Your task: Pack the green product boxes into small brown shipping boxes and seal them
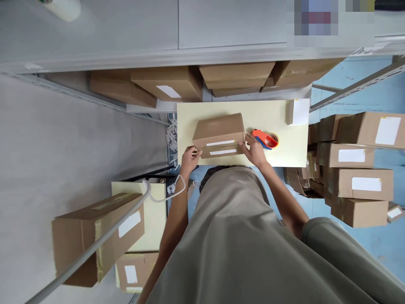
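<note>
A brown cardboard box sits slightly turned on the pale yellow tabletop in front of me. Two narrow white labels show on its near side, one above the other with a seam between. My left hand is at the near left corner, thumb and fingers pinched together on the cardboard edge. At the opposite end, my right hand grips the near right corner, thumb on the front and fingers along the side. Just beyond that hand lies an orange and blue tape dispenser with a roll in it.
A white block-shaped item stands at the table's far right corner. Cardboard boxes fill the shelf behind. Labelled boxes are stacked at right. An open carton stands lower left, crossed by a grey pole.
</note>
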`<control>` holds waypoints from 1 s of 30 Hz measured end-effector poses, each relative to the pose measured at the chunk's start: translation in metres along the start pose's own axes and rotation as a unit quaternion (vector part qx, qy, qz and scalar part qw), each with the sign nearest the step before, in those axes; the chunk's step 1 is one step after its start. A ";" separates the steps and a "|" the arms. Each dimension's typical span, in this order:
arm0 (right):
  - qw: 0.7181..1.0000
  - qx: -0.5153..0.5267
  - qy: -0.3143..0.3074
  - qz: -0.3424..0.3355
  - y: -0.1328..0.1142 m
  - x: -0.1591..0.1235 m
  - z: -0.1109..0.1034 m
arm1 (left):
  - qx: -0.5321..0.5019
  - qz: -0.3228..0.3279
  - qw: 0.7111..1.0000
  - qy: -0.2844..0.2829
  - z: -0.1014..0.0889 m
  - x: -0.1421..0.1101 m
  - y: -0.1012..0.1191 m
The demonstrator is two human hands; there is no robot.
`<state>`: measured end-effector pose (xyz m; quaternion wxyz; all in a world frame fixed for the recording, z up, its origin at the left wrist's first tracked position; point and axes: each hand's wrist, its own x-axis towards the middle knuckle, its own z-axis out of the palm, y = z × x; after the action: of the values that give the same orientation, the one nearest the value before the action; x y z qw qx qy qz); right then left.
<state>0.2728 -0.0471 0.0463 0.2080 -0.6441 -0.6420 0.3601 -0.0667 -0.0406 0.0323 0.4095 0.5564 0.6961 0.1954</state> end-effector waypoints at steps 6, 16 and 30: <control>0.994 -0.044 -0.100 0.031 0.010 0.000 0.012 | -0.043 -0.144 0.985 0.087 0.042 -0.018 -0.009; 0.957 -0.259 0.011 0.128 0.093 -0.022 -0.012 | -0.198 -0.253 0.942 0.098 0.107 -0.097 -0.001; 0.977 -0.142 -0.121 0.107 0.118 -0.021 -0.050 | -0.335 -0.132 0.929 0.082 0.221 -0.164 0.084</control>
<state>0.3911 -0.0680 -0.0028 -0.0045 -0.6833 -0.6348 0.3608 0.1668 -0.2088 0.0211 0.5356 0.2716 0.6884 0.4067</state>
